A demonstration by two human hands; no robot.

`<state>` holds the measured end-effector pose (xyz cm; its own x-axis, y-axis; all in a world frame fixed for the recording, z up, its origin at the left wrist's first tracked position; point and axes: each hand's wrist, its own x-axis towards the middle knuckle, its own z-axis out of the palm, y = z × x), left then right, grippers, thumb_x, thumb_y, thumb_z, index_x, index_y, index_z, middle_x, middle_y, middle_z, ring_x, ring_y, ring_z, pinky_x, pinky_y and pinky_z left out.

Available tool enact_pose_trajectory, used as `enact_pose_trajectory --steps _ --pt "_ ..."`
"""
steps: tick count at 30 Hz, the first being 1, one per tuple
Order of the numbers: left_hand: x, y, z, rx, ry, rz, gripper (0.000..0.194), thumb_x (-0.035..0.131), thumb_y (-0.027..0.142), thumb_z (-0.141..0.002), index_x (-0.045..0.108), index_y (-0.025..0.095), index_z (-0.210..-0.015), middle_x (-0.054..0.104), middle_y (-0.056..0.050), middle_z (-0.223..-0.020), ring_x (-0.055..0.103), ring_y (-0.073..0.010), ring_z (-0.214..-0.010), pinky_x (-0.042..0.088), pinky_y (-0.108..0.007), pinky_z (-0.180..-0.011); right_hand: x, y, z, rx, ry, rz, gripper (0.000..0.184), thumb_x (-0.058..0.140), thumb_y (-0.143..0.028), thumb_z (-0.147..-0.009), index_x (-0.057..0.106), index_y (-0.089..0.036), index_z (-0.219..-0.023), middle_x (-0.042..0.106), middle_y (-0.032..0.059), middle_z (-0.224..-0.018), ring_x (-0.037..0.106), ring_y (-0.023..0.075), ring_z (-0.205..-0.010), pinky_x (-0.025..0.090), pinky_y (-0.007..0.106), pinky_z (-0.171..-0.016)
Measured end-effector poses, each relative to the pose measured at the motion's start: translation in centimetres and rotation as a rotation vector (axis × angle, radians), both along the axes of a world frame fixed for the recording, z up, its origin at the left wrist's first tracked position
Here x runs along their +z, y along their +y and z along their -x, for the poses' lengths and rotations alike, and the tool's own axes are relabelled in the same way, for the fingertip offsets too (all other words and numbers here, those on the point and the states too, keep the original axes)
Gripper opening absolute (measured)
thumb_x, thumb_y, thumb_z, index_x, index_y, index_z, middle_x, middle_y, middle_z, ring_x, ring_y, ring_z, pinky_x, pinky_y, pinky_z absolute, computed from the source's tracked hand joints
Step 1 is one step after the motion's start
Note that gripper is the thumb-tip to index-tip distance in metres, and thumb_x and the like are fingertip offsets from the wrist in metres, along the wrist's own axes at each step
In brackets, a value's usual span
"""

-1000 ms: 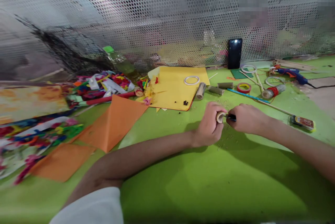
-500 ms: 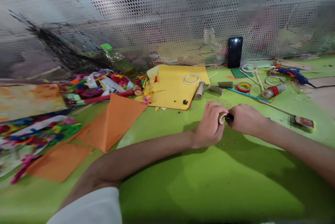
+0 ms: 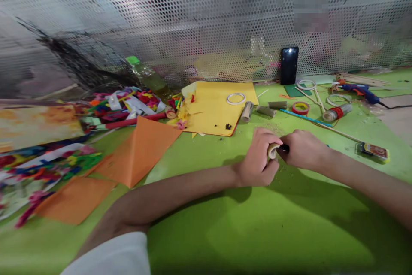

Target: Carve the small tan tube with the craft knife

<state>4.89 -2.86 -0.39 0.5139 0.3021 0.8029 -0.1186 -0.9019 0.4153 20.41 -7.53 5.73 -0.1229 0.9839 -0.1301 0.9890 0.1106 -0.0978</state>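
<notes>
My left hand (image 3: 259, 157) is closed around a short hollow bamboo-like tube (image 3: 272, 151), its pale open end turned to the right. My right hand (image 3: 302, 148) is closed on a dark tool (image 3: 284, 148); its black end points at the tube's opening, and the rest is hidden in the fist, so its kind cannot be made out. Small pale shavings lie on the green table around both hands. Just beyond them are similar tube pieces: an upright-leaning one (image 3: 247, 112) and two lying down (image 3: 266, 111).
Yellow sheets (image 3: 212, 107) carry a white tape ring (image 3: 236, 98). Orange paper (image 3: 141, 150) and colourful scraps lie left. A phone (image 3: 289, 65) leans on the mesh screen (image 3: 206, 17). At right are a glue gun (image 3: 360, 90), tape roll (image 3: 301, 108), blue strip (image 3: 305, 117) and small packet (image 3: 373, 151).
Both hands have shifted slightly down in the view, and the left fingers have opened a little around the tube, showing more of its end. The dark tool stays by the opening.
</notes>
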Motion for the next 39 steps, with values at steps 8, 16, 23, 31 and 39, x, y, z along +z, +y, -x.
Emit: enact_pose_trajectory --steps 8,16,23,31,39 --pt "0.7 -0.4 -0.1 0.065 0.027 -0.06 0.051 0.049 0.0 -0.062 0.043 0.021 -0.108 0.047 -0.006 -0.097 0.046 -0.0227 -0.093 0.042 -0.041 -0.078 0.0 -0.1 0.1 -0.003 0.008 0.008 0.031 0.046 -0.029 -0.084 0.076 -0.022 -0.087 0.073 0.0118 -0.078 0.063 0.0202 -0.064 0.028 0.03 -0.053" --pt "0.6 -0.6 0.0 -0.021 -0.001 0.063 0.051 0.05 0.001 -0.063 0.042 0.021 -0.109 0.044 -0.006 -0.099 0.046 -0.0224 -0.093 0.043 -0.04 -0.077 -0.2 0.1 0.1 0.014 0.03 0.012 0.029 0.049 -0.032 -0.085 0.076 -0.022 -0.091 0.073 0.01 -0.077 0.061 0.0182 -0.062 0.029 0.029 -0.054" --pt "0.2 -1.0 0.0 -0.084 -0.038 0.196 0.054 0.049 0.002 -0.063 0.041 0.022 -0.112 0.042 -0.006 -0.102 0.046 -0.023 -0.099 0.046 -0.044 -0.084 -0.4 -0.1 0.2 -0.001 0.034 -0.026 0.031 0.048 -0.032 -0.085 0.076 -0.021 -0.091 0.074 0.012 -0.08 0.062 0.0199 -0.064 0.028 0.03 -0.053" --pt "-0.1 -0.5 0.0 -0.021 -0.004 0.105 0.052 0.049 0.002 -0.063 0.043 0.022 -0.11 0.043 -0.007 -0.1 0.046 -0.0248 -0.099 0.045 -0.045 -0.083 0.1 -0.2 0.5 -0.035 0.007 0.027 0.031 0.047 -0.029 -0.084 0.077 -0.021 -0.086 0.073 0.0129 -0.079 0.064 0.0214 -0.065 0.027 0.03 -0.052" --pt "0.0 -0.4 -0.1 0.044 0.038 0.055 0.051 0.049 0.002 -0.062 0.043 0.021 -0.108 0.044 -0.007 -0.097 0.045 -0.0236 -0.093 0.043 -0.043 -0.078 0.1 -0.2 0.6 -0.087 -0.007 0.036 0.03 0.048 -0.028 -0.082 0.076 -0.02 -0.085 0.072 0.0134 -0.077 0.063 0.0209 -0.063 0.025 0.03 -0.052"
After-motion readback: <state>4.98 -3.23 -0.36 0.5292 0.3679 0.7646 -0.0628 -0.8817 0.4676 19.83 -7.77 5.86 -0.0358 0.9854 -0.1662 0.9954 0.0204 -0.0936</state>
